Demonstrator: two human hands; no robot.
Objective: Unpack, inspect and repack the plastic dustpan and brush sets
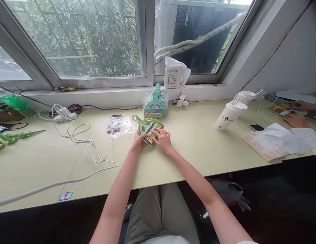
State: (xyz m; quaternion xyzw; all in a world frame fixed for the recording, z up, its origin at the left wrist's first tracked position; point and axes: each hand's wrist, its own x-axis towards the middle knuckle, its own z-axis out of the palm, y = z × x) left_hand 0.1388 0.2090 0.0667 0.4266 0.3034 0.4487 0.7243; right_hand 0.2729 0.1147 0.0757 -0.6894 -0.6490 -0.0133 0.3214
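A green dustpan set (145,126) with a small brush and a printed label lies tilted between my hands over the table. My left hand (139,138) grips its lower left edge, thumb on top of the label. The fingers of my right hand (163,139) are spread and rest on the label's right side. Just behind, a stack of teal-green dustpan sets (155,103) in clear plastic stands against the window wall.
Left on the table (193,156) are a phone (114,123), clear plastic wrap (125,127), white cables and a power strip (65,116). White cups (230,115) and a paper bag (264,142) stand or lie right, near another person's hands. A white package (174,74) is on the sill.
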